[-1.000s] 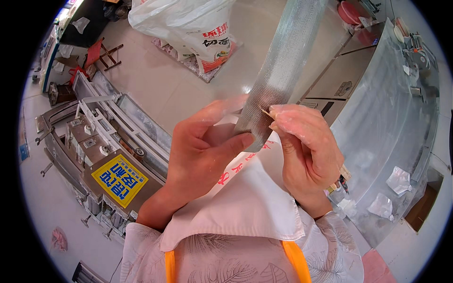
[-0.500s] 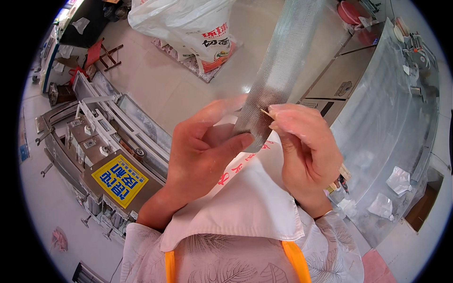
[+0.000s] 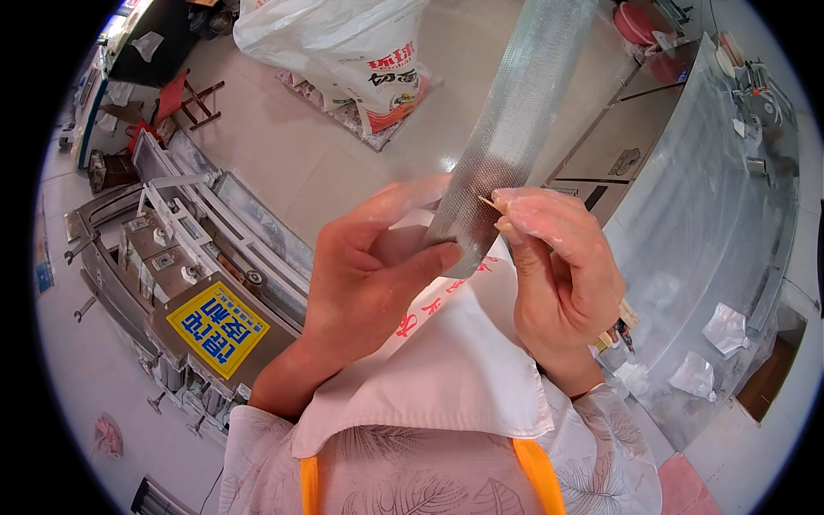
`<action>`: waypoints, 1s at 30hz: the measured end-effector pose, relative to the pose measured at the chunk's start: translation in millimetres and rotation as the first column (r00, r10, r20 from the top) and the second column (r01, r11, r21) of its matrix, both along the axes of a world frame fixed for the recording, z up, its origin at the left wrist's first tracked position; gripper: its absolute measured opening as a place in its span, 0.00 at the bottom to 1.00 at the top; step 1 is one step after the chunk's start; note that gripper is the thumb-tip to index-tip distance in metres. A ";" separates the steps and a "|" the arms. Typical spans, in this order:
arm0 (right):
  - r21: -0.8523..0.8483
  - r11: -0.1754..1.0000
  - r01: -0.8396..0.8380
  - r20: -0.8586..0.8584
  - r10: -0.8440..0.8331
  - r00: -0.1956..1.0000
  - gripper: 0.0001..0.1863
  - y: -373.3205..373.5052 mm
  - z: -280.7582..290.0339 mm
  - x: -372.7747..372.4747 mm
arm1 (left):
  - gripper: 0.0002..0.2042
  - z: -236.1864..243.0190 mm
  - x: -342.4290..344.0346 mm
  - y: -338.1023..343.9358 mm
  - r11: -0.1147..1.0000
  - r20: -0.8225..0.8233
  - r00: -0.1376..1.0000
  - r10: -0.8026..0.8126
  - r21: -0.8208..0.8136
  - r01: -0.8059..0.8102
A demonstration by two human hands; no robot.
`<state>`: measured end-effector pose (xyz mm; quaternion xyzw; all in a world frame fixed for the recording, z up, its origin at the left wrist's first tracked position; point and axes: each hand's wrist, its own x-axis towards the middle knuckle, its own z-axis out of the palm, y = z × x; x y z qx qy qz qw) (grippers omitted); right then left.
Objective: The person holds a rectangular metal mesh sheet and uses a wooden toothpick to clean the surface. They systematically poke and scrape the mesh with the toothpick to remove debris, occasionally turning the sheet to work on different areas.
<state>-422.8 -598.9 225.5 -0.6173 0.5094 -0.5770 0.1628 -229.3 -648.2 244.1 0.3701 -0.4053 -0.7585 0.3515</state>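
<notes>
A long strip of perforated, silvery metal [image 3: 517,112] stretches from my hands toward the far edge, slanting slightly right. My left hand [image 3: 369,266] is closed round its near end, thumb on the upper face and fingers behind it. Close to the strip's right edge, my right hand [image 3: 562,266] pinches a thin pale stick like a toothpick [image 3: 487,202]. The stick's tip is over the small holes; whether it enters one is too fine to tell. Below the strip's near end is my white apron [image 3: 429,369] with red lettering.
To the left stands a metal roller machine [image 3: 184,275] with a yellow label. Ahead, a large white sack [image 3: 369,69] rests on a patterned mat. On the right is a worktable [image 3: 695,223] under clear plastic sheeting. A small wooden stool [image 3: 196,99] stands far left.
My right hand and the toothpick have shifted very slightly to the right. The strip's far end leans a little more rightward. My left hand keeps its grip.
</notes>
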 end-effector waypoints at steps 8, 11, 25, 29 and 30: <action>0.031 0.998 -0.060 -0.020 0.061 0.998 0.18 1.2 3.9 -3.6 | 0.28 -0.5 -0.5 -2.3 1.000 -0.042 0.999 -0.001 0.028 0.002; 0.019 0.996 -0.086 -0.043 0.087 0.995 0.18 -0.5 5.6 -3.9 | 0.28 1.1 -0.5 -2.7 0.999 -0.024 1.000 -0.002 0.040 0.003; -0.010 0.998 -0.068 -0.090 0.067 0.994 0.17 -1.7 10.2 0.4 | 0.29 1.6 0.9 -4.2 1.000 0.046 0.999 -0.023 0.012 0.022; -0.008 0.998 -0.056 -0.088 0.055 0.995 0.17 -0.6 10.4 1.5 | 0.29 1.6 0.6 -3.8 0.999 0.012 0.999 -0.029 -0.019 0.030; -0.006 0.998 -0.055 -0.086 0.054 0.995 0.17 -0.3 10.8 1.8 | 0.29 2.3 0.6 -4.0 0.999 0.014 0.999 -0.033 -0.022 0.033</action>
